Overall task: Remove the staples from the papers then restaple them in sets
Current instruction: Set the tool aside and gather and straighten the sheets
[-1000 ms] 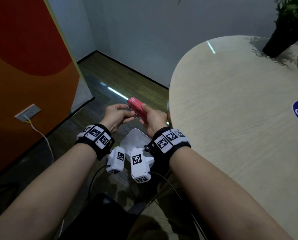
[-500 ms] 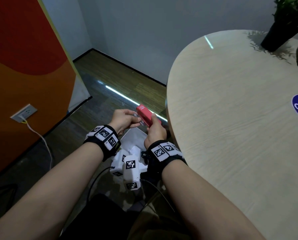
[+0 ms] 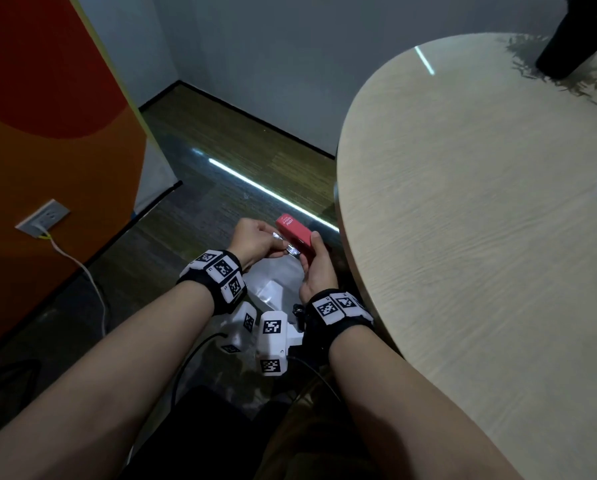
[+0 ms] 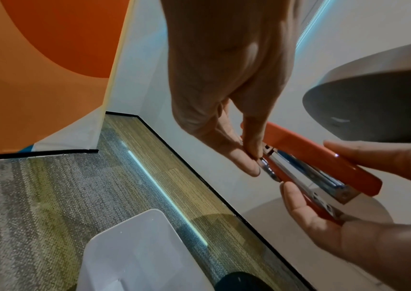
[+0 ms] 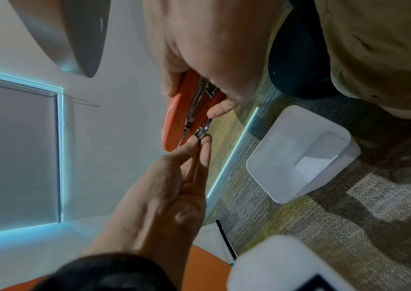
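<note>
No papers show in any view, so how many staples are already removed cannot be told. The work in hand looks like a side step — clearing or picking something from the nose of the red stapler [image 3: 295, 237], held off the table [image 3: 463, 209] edge and above the white bin [image 5: 299, 153] on the floor. The right hand [image 3: 316, 271] is wrapped around the stapler body, thumb on top. The left hand [image 3: 253, 242] has its fingers [image 4: 245, 161] pinched together at the metal tip of the tool; if a staple is between them, it is too small to tell. I judge that restapling in sets is yet to come. Against the earlier frames, both hands with the stapler are lower and closer to the table edge — the grip itself looks the same.
</note>
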Demonstrator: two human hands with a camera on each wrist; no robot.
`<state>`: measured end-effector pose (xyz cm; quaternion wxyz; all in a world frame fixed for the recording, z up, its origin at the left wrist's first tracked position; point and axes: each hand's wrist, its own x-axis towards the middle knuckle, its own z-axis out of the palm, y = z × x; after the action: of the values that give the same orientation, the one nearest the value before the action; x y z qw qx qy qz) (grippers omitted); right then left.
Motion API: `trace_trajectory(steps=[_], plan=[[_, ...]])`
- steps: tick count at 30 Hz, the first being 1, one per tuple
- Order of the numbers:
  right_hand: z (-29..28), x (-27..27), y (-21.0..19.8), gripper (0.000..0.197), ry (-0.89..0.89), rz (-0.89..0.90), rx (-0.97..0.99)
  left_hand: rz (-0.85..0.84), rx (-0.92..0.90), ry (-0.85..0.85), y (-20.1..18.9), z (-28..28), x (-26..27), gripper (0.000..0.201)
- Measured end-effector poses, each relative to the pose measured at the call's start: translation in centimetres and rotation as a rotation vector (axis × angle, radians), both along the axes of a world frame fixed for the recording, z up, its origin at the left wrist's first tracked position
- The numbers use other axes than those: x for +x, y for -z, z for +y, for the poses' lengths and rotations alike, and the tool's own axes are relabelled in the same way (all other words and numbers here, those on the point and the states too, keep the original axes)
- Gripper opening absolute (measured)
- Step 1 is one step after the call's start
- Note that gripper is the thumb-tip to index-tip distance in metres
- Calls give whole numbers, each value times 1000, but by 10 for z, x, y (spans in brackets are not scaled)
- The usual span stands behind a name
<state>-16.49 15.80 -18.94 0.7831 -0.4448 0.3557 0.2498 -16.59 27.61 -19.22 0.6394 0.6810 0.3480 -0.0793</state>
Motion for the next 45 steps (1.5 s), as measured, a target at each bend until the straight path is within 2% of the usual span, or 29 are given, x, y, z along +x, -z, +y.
trace_trajectory(steps=[3,7,9,12,15,17,19,22,25,30,33,35,38,41,44,45], plan=[[0,-1,1,30,-37,-7,-57,9,3,0,1,1,2,20],[1,0,5,32,-3,4,-37,27,-49,41,-2,5,0,8],[3,-5,4,39,18,-7,-33,33,-84,48,-2,7,-1,5],[8,-2,33,54,25,-8,-107,27,-110,21,1,9,-1,8],[1,-4,2,39,1,0,-98,30,-86,-33,3,14,1,7],[-5,-2,7,34,-2,6,-52,40,-59,-30,1,17,2,9],[-6,-2,17,33,-2,-4,-87,51,-32,3,-2,16,2,9],[0,-8,19,50,28,30,-170,82,22,34,-2,11,6,12],[-9,-6,14,51,-22,14,-256,137,102,66,5,9,13,9],[-8,-9,25,70,-112,88,-138,221,191,162,9,4,19,9],[-8,-7,36,58,-75,118,-41,224,209,167,8,4,19,6],[-11,-8,21,51,-78,82,-68,228,116,179,6,4,18,16],[-11,-5,22,40,-91,17,-139,255,-67,218,3,-2,14,31],[-6,-2,23,35,-31,-3,-116,234,-127,237,4,-12,12,21],[-9,1,15,33,-53,6,-103,211,-155,172,5,-13,15,10],[-10,-3,2,33,-37,28,-81,204,-163,143,3,-10,15,8]])
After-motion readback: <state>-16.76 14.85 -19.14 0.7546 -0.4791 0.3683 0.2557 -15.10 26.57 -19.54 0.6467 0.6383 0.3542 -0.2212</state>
